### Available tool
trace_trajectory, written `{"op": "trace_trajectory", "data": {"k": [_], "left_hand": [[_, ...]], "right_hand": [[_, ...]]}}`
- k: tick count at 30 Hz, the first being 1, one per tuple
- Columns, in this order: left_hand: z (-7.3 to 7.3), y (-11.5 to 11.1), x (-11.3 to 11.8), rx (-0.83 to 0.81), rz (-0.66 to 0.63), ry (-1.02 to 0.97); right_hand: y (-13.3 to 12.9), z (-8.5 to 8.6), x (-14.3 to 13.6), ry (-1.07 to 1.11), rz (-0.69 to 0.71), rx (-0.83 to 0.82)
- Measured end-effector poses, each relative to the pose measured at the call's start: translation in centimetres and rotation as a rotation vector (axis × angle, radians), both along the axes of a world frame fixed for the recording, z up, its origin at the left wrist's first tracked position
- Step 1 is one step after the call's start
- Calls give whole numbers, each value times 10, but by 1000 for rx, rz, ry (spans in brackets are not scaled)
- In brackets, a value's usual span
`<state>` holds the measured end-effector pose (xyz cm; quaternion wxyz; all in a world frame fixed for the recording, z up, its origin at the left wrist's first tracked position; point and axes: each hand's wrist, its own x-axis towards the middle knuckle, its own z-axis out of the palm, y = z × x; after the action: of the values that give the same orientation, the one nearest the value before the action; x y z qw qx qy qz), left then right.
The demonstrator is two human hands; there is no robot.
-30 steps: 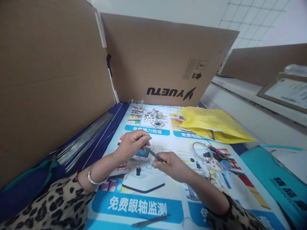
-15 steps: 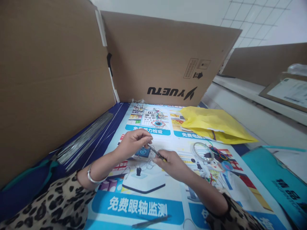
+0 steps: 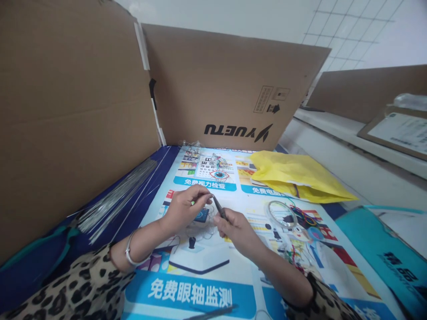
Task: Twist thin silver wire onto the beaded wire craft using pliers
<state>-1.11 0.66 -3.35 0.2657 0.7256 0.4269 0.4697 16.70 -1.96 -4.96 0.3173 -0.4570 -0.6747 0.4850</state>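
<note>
My right hand (image 3: 237, 227) is closed around long-nosed pliers (image 3: 219, 207), whose dark jaws point up and left; a bit of yellow handle shows under the fingers. The jaws' tip meets the fingertips of my left hand (image 3: 187, 206), which is closed in a pinch. A thin wire seems to be between those fingertips, though most of it is hidden. Fine wire loops (image 3: 209, 227) show just below both hands, over the printed poster sheet (image 3: 190, 289).
Straight silver wires (image 3: 118, 193) lie in a bundle at left. A yellow bag (image 3: 300, 171), a clear ring-shaped coil (image 3: 269, 213) and coloured cords (image 3: 305, 218) are at right. Tangled wire (image 3: 218, 162) lies farther back. Cardboard panels (image 3: 230, 80) stand behind; dark strands (image 3: 213, 312) lie in front.
The pliers have tilted steeper, their tip now higher and nearer the left fingertips. Both hands stay close together, and the view has shifted slightly.
</note>
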Motion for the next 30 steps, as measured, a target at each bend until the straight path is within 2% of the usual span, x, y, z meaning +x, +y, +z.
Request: {"op": "trace_trajectory", "data": {"k": [3,22,30], "left_hand": [[-1,-2,1,44,-8,45],[0,-4,2,81,22,92],[-6,-3,0,217,60,243]], "right_hand": [[-1,1,-2,6,-3,-4],[-2,-2,-3,-5,-9,-18],[-2,-5,-3,7,-1,-11]]}}
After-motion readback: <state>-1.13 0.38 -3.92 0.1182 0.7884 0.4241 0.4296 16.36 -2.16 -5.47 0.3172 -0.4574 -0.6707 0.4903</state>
